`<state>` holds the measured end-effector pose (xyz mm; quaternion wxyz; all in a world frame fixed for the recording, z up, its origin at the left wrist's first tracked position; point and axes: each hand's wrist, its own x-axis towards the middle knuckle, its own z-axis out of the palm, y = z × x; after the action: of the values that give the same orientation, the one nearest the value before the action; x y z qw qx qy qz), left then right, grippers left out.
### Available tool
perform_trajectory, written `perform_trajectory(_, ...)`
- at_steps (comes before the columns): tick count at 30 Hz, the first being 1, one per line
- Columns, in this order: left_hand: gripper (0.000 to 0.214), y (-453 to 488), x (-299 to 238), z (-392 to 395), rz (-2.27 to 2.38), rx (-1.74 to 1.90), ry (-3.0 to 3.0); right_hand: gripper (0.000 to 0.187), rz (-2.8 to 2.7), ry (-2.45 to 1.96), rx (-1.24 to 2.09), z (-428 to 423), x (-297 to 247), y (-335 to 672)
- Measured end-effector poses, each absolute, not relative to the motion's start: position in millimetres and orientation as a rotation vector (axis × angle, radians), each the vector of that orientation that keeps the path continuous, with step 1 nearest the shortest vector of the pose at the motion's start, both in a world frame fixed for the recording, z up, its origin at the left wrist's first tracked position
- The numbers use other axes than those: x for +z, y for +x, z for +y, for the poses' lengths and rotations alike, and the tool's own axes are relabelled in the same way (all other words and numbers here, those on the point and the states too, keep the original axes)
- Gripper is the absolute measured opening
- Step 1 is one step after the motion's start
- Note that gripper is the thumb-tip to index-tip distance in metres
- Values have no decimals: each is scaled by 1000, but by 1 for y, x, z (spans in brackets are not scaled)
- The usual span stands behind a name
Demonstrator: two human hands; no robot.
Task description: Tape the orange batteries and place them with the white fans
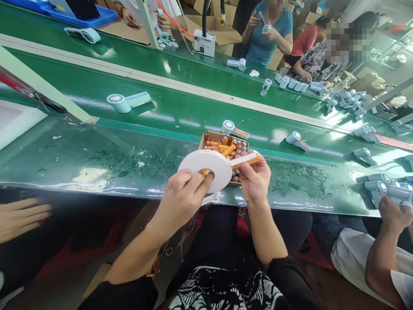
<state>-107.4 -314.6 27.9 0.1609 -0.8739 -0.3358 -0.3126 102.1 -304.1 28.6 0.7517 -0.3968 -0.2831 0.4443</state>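
My left hand [184, 188] grips a white tape roll [206, 165] by its core, fingers curled into the hole, above the near edge of the green bench [97, 155]. My right hand [254, 178] is closed on an orange battery cell [247, 160] with thin red wires at its right end; a white strip of tape runs from the roll onto it. Right behind both hands stands a small cardboard box [206, 138] packed with several orange cells.
Pale blue handheld fan bodies [124, 102] lie along the conveyor belt, more piled at the right [382, 184]. A co-worker's hand [392, 213] works at the right, another hand [19, 217] shows at left. People sit across the belt. A white box unit [204, 44] stands opposite.
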Motion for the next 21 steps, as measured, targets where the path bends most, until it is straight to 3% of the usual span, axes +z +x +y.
perform_trajectory(8, 37, -112, 11, -320, -804, -635, -2701, 51, -624, -871, 903, -303, 43, 133)
perform_trajectory(15, 32, -142, -10, -309, -1292, -861, -2438, 56, -684, -938, 1004, -311, 45, 125)
perform_trajectory(21, 49, -217, -51, -248, -1880, -325, -2547, 63, -672, -997, 909, -306, 13, 164)
